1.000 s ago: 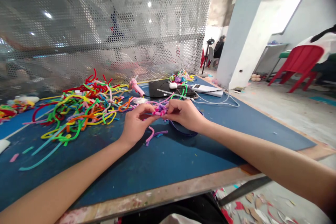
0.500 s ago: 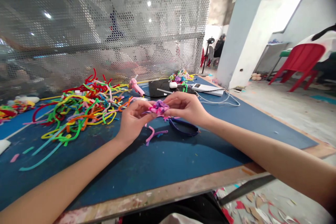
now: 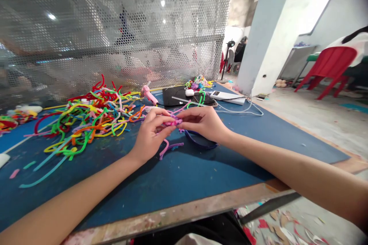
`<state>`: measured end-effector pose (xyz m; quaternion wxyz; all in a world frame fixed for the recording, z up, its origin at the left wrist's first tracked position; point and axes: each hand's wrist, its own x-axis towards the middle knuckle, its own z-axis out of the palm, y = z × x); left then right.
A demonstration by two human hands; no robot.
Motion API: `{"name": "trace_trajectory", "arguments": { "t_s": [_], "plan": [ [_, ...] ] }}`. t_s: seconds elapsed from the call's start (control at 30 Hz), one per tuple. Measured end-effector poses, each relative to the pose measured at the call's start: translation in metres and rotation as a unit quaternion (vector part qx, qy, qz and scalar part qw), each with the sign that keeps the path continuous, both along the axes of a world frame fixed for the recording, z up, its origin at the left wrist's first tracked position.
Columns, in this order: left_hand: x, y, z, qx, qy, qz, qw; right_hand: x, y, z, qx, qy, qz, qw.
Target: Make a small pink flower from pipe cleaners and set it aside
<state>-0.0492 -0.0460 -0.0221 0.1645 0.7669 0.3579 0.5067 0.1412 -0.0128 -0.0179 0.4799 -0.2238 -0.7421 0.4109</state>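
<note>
Between both hands, above the blue mat, is a small pink and purple pipe-cleaner piece [image 3: 174,121], mostly covered by fingers. My left hand [image 3: 153,130] pinches its left side. With thumb and fingers closed, my right hand [image 3: 201,122] grips the right side. Just below the hands lie cut pink and purple pipe cleaners [image 3: 169,148]. A dark blue headband-like loop [image 3: 201,143] rests under my right hand, partly hidden by it.
A tangled heap of coloured pipe cleaners [image 3: 89,116] spreads over the left of the mat [image 3: 184,187]. Behind my hands are a black flat device [image 3: 172,95], a white earbud case [image 3: 189,92], a pink glue gun-like tool [image 3: 148,95] and a white power bank [image 3: 227,97] with a cable.
The pink and purple piece has been turned and flattened between the fingers, so less of it shows. Both hands have come closer together around it.
</note>
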Motion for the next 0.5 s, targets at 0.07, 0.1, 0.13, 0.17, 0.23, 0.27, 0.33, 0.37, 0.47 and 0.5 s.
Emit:
{"name": "trace_trajectory", "arguments": {
  "t_s": [0.07, 0.1, 0.13, 0.17, 0.23, 0.27, 0.33, 0.37, 0.47, 0.5],
  "plan": [
    [0.0002, 0.0007, -0.0002, -0.013, 0.000, -0.004, 1.000, -0.0013, -0.0002, -0.0011, 0.014, -0.011, -0.013, 1.000],
    [0.0000, 0.0009, 0.0001, -0.007, 0.005, -0.002, 1.000, -0.0017, -0.0003, -0.0016, 0.023, -0.018, -0.019, 0.999],
    [-0.0003, 0.0009, 0.0008, 0.007, 0.015, 0.002, 1.000, -0.0019, -0.0003, -0.0019, 0.034, -0.026, -0.024, 0.999],
    [-0.0007, 0.0009, 0.0017, 0.024, 0.026, 0.009, 0.999, -0.0018, -0.0002, -0.0022, 0.047, -0.034, -0.029, 0.998],
    [-0.0016, 0.0007, 0.0037, 0.054, 0.047, 0.019, 0.997, -0.0014, 0.0000, -0.0023, 0.074, -0.050, -0.038, 0.995],
    [-0.0020, 0.0008, 0.0045, 0.063, 0.051, 0.023, 0.996, -0.0012, 0.0002, -0.0023, 0.085, -0.055, -0.043, 0.994],
    [-0.0018, 0.0017, 0.0050, 0.067, 0.042, 0.031, 0.996, -0.0010, 0.0008, -0.0021, 0.092, -0.054, -0.053, 0.993],
    [-0.0012, 0.0024, 0.0047, 0.058, 0.021, 0.033, 0.998, -0.0012, 0.0011, -0.0020, 0.086, -0.047, -0.057, 0.994],
    [0.0020, 0.0052, 0.0024, -0.009, -0.103, 0.016, 0.995, -0.0027, 0.0010, -0.0019, 0.053, -0.010, -0.057, 0.997],
    [0.0032, 0.0060, 0.0015, -0.032, -0.146, 0.007, 0.989, -0.0034, 0.0005, -0.0018, 0.045, 0.001, -0.055, 0.997]
  ]
}}
